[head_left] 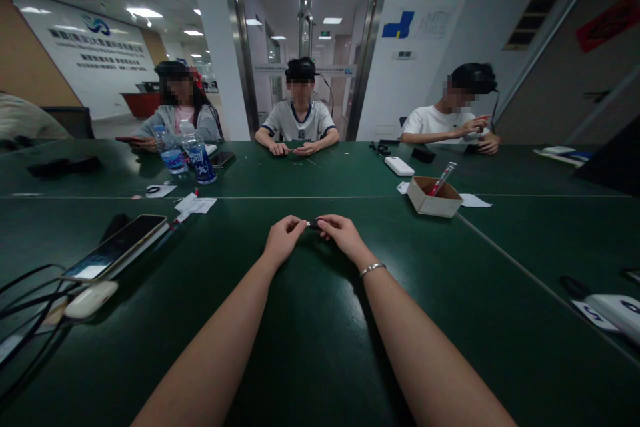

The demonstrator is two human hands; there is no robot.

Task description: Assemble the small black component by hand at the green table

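Between my two hands, just over the dark green table (310,320), is a small black object with a short silvery end (313,223). It looks like a USB stick, but it is too small to be sure. My left hand (285,239) is closed in a pinch at its silvery left end. My right hand (344,236), with a silver bracelet at the wrist, grips the black right part between thumb and fingers. The fingertips hide some of the object on both sides.
To the left lie a phone (120,247), a white rounded case (93,299) and black cables. Two bottles (199,159) stand farther off. A small cardboard box (434,204) holding a red-and-clear tube is at the right. Three people sit across the table; a sleeve shows far left.
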